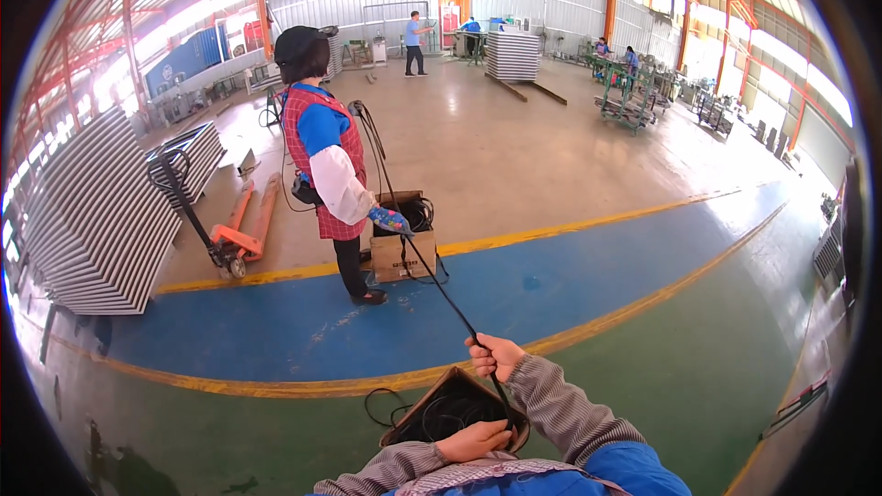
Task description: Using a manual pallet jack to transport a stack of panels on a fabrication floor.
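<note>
A long black flexible strip runs taut from a co-worker's gloved hand down to me. I cannot tell whether it is cable or rubber seal. My right hand is closed around it at mid-height. Lower down, close to my body, my left hand has its fingers curled at the strip's lower stretch, over a cardboard box. Black coils lie in that box, and a loop hangs out on its left. The co-worker's other hand holds more black strands up at chest height.
Beside the co-worker stands another cardboard box with black coils. An orange pallet jack and stacked metal frames are at the left. Far back are another stack, a green rack and several people.
</note>
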`<state>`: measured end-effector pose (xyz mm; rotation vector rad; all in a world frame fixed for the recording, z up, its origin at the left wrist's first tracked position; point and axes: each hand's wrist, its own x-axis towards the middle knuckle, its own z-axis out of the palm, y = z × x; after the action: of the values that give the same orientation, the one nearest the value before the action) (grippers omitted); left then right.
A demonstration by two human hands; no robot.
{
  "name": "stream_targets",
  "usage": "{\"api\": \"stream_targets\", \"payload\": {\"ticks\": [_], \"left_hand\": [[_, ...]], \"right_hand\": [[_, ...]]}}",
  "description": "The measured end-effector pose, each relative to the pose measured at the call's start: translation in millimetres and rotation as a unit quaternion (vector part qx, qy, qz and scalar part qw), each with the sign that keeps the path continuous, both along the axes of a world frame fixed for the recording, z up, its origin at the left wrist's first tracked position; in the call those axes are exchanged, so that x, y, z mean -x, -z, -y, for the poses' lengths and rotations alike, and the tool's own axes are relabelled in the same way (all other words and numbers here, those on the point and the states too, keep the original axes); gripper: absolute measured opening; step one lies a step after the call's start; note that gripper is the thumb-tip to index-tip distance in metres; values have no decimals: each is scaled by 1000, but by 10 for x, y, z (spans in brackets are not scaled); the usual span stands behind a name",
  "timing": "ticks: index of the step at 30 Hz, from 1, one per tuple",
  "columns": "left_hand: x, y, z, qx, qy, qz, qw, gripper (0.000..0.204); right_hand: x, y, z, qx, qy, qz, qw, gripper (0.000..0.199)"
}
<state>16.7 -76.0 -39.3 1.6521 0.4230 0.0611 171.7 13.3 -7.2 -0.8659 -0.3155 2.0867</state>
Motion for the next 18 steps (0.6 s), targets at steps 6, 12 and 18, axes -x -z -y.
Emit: {"api": "stream_targets", "payload": {"ticks": [6,12,18], "left_hand": [[19,190,-317,146,-222,151,952,24],[168,55,-973,473,-322,348,743,24],[522,24,-1451,616,-385,385,569,29]], "right_hand": [[70,-221,156,-147,63,125,979,15],[484,-202,611,-284,-105,302,904,14],[341,-126,919,-437,-270,367,776,17]]}}
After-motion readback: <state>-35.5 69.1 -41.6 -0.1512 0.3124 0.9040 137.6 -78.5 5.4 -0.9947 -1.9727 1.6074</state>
